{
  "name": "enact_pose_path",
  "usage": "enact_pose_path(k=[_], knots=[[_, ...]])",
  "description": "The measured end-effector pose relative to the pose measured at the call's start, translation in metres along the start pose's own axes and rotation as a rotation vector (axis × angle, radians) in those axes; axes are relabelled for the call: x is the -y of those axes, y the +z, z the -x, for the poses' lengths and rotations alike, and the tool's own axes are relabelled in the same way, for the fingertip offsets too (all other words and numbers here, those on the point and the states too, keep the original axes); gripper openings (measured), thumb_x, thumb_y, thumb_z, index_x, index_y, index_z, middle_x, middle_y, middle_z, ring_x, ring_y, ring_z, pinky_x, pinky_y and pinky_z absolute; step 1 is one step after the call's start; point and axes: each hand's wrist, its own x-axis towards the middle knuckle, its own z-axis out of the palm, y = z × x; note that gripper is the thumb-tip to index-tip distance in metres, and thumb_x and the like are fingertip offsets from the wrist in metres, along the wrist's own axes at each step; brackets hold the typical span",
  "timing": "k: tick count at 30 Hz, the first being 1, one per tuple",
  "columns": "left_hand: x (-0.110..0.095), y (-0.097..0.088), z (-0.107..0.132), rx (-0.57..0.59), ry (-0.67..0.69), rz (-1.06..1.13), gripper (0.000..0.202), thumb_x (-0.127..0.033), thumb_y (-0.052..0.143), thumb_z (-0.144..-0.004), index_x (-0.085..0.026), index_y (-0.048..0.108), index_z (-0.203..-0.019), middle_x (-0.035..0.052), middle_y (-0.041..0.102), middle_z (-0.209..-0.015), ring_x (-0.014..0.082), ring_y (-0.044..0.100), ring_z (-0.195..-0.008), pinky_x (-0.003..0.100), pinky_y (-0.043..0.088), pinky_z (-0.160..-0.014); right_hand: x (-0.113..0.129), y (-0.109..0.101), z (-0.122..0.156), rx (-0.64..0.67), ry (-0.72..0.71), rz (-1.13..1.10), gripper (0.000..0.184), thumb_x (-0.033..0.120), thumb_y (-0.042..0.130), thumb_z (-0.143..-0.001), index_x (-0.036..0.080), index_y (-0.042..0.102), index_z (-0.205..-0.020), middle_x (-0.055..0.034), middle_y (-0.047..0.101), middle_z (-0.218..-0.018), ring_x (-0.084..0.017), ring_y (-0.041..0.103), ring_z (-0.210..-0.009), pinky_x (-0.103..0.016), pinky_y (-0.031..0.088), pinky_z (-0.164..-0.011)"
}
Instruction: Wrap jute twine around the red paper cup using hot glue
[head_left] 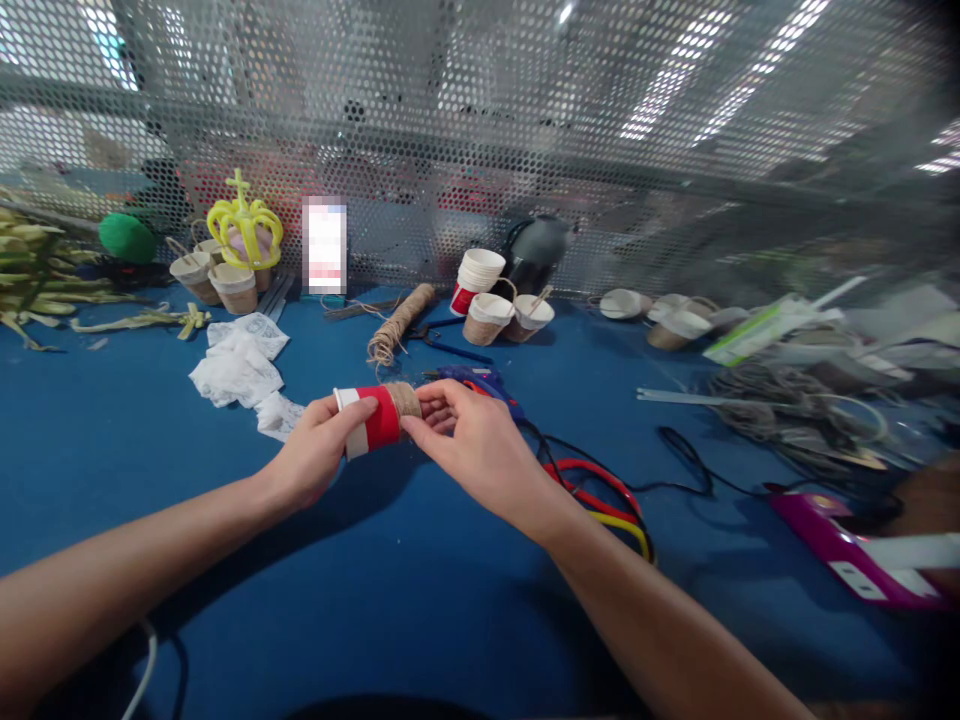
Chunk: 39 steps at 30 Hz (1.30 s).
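I hold a red and white paper cup (377, 418) on its side above the blue table (390, 580). Its right end is wound with brown twine. My left hand (319, 450) grips the cup's white rim end, fingers curled round it. My right hand (469, 440) pinches the twine-wrapped end with its fingertips. A blue glue gun (480, 382) lies just behind my right hand. A spool of twine (397, 322) lies farther back.
Stacked and twine-wrapped cups (491, 300) stand at the back by a perforated metal screen (525, 120). White tissue (240, 365) lies to the left, a yellow crown shape (244, 230) and leaves behind. Coloured cables (607, 495) and a pink tool (847, 545) lie to the right.
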Motion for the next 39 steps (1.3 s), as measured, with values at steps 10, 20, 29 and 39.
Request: enact_pose_path(k=[10,20,29,39], knots=[[0.0,0.001,0.001,-0.01,0.007,-0.012,0.027,-0.029,0.062,-0.067,-0.008,0.066,-0.083,0.0045,0.066,-0.063,0.0113,0.055,-0.054,0.02,0.042,-0.054,-0.002,0.006,0.002,-0.035,-0.005,0.024,0.011,0.019,0.057,-0.071,0.017,0.055,-0.082,-0.0026,0.064,-0.075,-0.014,0.06,-0.066,-0.028,0.049,-0.062],[0.003,-0.011,0.0,0.136,0.251,-0.364,0.027,-0.032,0.054,-0.075,-0.009,0.065,-0.084,0.0046,0.064,-0.068,0.0125,0.052,-0.06,0.023,0.041,-0.059,-0.004,-0.015,-0.008,0.117,0.173,-0.333,0.021,0.035,0.053,-0.075,0.014,0.053,-0.08,-0.0015,0.057,-0.069,-0.01,0.054,-0.059,-0.024,0.046,-0.055],[-0.004,-0.009,-0.006,0.253,0.072,-0.142,0.025,-0.029,0.06,-0.07,-0.011,0.066,-0.086,0.0073,0.066,-0.077,0.0156,0.057,-0.069,0.026,0.043,-0.069,-0.011,-0.013,0.003,0.166,0.201,-0.361,0.018,0.033,0.055,-0.074,0.017,0.047,-0.068,0.0033,0.049,-0.061,-0.008,0.045,-0.054,-0.022,0.038,-0.052],[0.001,-0.01,-0.008,0.157,-0.052,-0.278,0.025,-0.035,0.063,-0.067,-0.011,0.064,-0.073,0.0007,0.06,-0.057,0.0093,0.05,-0.051,0.02,0.036,-0.052,-0.025,-0.001,0.014,0.012,0.05,-0.1,0.014,0.03,0.051,-0.078,0.017,0.052,-0.077,-0.0013,0.056,-0.073,-0.012,0.053,-0.065,-0.026,0.044,-0.061]])
